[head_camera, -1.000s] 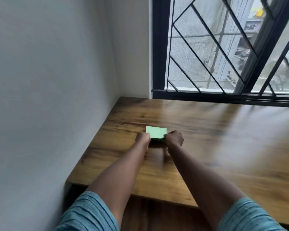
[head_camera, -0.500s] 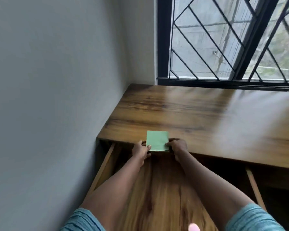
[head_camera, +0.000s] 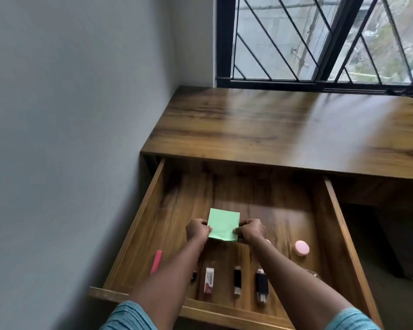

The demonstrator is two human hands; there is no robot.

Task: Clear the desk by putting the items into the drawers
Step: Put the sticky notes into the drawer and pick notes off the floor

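Observation:
A green pad of sticky notes (head_camera: 222, 223) is held low over the floor of the open wooden drawer (head_camera: 138, 225), near its middle. My left hand (head_camera: 197, 229) pinches the pad's left edge and my right hand (head_camera: 250, 231) pinches its right edge. Whether the pad touches the drawer floor is unclear. The wooden desk top (head_camera: 284, 129) lies behind the drawer, under the window.
In the drawer's front part lie a pink flat stick (head_camera: 156, 261), a white eraser (head_camera: 209, 280), two black clips (head_camera: 237, 279) (head_camera: 262, 287) and a round pink case (head_camera: 302, 248). A grey wall runs along the left. A barred window (head_camera: 320, 39) stands behind the desk.
Both hands carried the green pad off the desk top, toward me and down into the open drawer. The view tilted down, bringing the drawer's contents into sight.

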